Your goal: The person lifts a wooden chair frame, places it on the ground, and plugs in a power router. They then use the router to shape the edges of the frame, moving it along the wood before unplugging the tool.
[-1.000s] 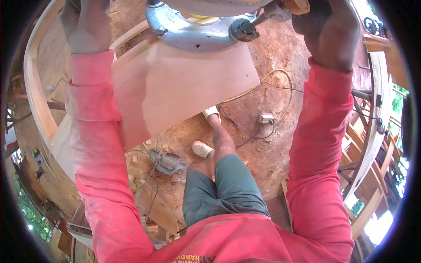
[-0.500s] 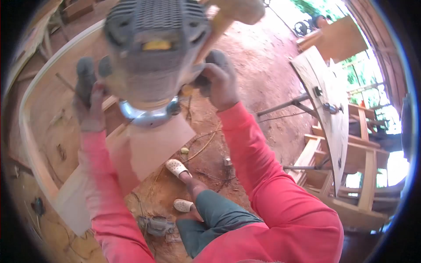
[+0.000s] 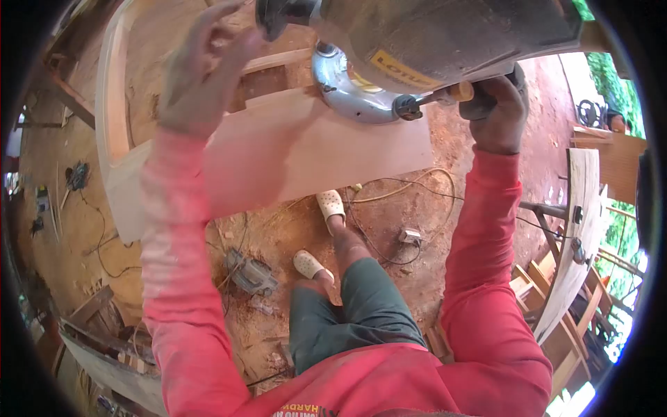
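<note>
A grey router (image 3: 458,35) with a yellow LOTUS label hangs tilted over the work, its top cut off by the frame edge. Its shiny metal base (image 3: 354,90) faces down toward a pale wooden board (image 3: 299,149). My right hand (image 3: 501,115) is closed around the router's dark right handle. On the other side, my left hand (image 3: 201,76) is off the router, fingers apart and slightly blurred, just left of the black knob handle (image 3: 281,17).
A wooden frame (image 3: 111,104) adjoins the board on the left. Cords (image 3: 445,184) and a grey power tool (image 3: 251,274) lie on the dusty floor by my feet. At right stand a tilted pale panel (image 3: 573,236) and stacked timber (image 3: 587,306).
The router has swung to the right and tilted, with my right hand still on it. My left hand has come away from its knob. The view has shifted, showing more floor at left.
</note>
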Demonstrator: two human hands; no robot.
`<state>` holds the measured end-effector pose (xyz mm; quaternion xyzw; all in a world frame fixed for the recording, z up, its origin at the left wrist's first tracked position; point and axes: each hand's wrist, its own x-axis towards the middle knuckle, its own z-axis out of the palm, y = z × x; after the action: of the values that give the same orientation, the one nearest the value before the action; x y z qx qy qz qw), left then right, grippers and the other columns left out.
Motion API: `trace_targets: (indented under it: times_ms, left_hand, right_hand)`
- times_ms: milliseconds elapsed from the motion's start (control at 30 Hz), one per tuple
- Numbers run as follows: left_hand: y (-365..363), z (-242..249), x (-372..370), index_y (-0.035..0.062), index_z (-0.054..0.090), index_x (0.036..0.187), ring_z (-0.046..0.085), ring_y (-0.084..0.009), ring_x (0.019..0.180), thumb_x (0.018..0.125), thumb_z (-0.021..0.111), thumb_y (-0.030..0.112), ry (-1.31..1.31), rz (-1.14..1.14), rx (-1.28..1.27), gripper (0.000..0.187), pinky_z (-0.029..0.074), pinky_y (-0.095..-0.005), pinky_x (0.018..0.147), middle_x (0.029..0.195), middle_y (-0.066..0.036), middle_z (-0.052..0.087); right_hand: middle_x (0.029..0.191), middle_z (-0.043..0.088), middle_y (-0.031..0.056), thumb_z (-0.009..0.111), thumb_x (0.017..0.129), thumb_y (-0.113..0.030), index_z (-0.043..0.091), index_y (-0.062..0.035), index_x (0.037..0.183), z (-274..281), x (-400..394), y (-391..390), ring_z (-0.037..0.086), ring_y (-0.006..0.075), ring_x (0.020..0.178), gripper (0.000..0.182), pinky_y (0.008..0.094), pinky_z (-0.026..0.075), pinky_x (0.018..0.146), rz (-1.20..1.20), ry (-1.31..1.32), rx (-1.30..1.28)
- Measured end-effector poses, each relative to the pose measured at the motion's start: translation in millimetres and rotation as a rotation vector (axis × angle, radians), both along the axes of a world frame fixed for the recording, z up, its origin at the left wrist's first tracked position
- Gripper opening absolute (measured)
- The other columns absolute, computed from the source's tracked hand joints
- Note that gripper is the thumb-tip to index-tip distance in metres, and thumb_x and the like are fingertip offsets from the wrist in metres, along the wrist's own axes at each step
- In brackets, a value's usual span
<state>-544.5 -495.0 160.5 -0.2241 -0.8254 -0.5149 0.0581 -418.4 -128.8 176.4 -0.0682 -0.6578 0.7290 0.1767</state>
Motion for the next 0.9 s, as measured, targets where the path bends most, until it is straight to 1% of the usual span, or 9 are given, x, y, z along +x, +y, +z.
trace_targets:
  times_ms: [100,167,233,333,367,500,600,700,900]
  left_hand:
    - [-98,-12,21,0.0039,0.058,0.138,0.062,-0.0191,0.110,0.099,0.067,0.038,0.184,0.308,-0.303,0.053,0.045,-0.0357,0.098,0.120,-0.008,0.066]
    - [-178,-31,26,0.0033,0.057,0.140,0.059,-0.0237,0.117,0.098,0.066,0.044,0.334,0.625,-0.605,0.059,0.045,-0.0384,0.101,0.123,-0.011,0.063]
    - [-237,-34,38,0.0028,0.054,0.143,0.057,-0.0266,0.122,0.096,0.068,0.049,0.193,0.845,-0.840,0.068,0.047,-0.0409,0.101,0.131,-0.015,0.059]
    - [-259,-54,45,0.0030,0.051,0.146,0.054,-0.0307,0.127,0.094,0.068,0.054,-0.033,0.829,-0.579,0.075,0.044,-0.0431,0.106,0.140,-0.019,0.054]
    - [-261,-61,44,0.0049,0.050,0.146,0.049,-0.0316,0.131,0.094,0.066,0.056,-0.006,0.808,-0.556,0.075,0.041,-0.0434,0.109,0.142,-0.019,0.053]
    - [-191,-49,40,0.0089,0.050,0.147,0.038,-0.0330,0.142,0.094,0.062,0.063,0.024,0.760,-0.578,0.077,0.033,-0.0438,0.116,0.146,-0.019,0.050]
    - [-186,-49,38,0.0093,0.051,0.146,0.036,-0.0330,0.143,0.093,0.059,0.066,0.025,0.742,-0.595,0.078,0.030,-0.0442,0.117,0.147,-0.019,0.051]
    - [-191,-53,37,0.0098,0.052,0.146,0.035,-0.0334,0.144,0.093,0.058,0.067,0.020,0.737,-0.586,0.078,0.029,-0.0452,0.118,0.147,-0.019,0.051]
    - [-188,-50,39,0.0103,0.052,0.145,0.035,-0.0332,0.144,0.093,0.058,0.066,0.039,0.742,-0.530,0.076,0.029,-0.0449,0.117,0.147,-0.020,0.050]
  right_hand:
    - [0.090,0.071,0.0169,0.052,0.084,-0.006,0.060,0.0018,0.112,-1,-3,-7,0.068,0.0225,0.064,0.030,0.0262,0.042,0.043,-0.006,0.005,-0.015]
    - [0.092,0.071,0.0183,0.052,0.084,-0.007,0.060,0.0024,0.114,-3,-3,-18,0.069,0.0229,0.067,0.032,0.0259,0.043,0.044,-0.035,0.019,-0.019]
    - [0.095,0.071,0.0189,0.052,0.085,-0.008,0.060,0.0035,0.114,-3,-3,-14,0.067,0.0219,0.069,0.032,0.0263,0.044,0.048,-0.006,0.010,-0.003]
    - [0.096,0.071,0.0182,0.052,0.086,-0.009,0.061,0.0037,0.114,-1,-2,-18,0.065,0.0208,0.068,0.032,0.0267,0.044,0.049,-0.006,-0.005,0.002]
    - [0.096,0.071,0.0178,0.052,0.086,-0.009,0.061,0.0038,0.114,-1,-2,-21,0.064,0.0204,0.067,0.032,0.0268,0.044,0.049,-0.027,-0.013,0.004]
    - [0.094,0.070,0.0161,0.052,0.087,-0.010,0.062,0.0041,0.114,-2,-1,-23,0.064,0.0197,0.068,0.032,0.0267,0.042,0.048,0.026,0.040,-0.007]
    - [0.073,0.064,0.0109,0.055,0.084,-0.007,0.062,0.0003,0.092,6,-2,-44,0.061,0.0198,0.060,0.013,0.0282,0.047,0.050,-0.006,0.071,-0.038]
    - [0.097,0.070,0.0163,0.053,0.086,-0.009,0.062,0.0043,0.115,-6,-5,-36,0.066,0.0236,0.075,0.033,0.0306,0.049,0.059,0.058,0.099,-0.046]
    - [0.101,0.070,0.0171,0.053,0.085,-0.009,0.063,0.0043,0.114,-9,-8,-46,0.069,0.0266,0.085,0.033,0.0349,0.054,0.069,0.047,0.104,-0.083]
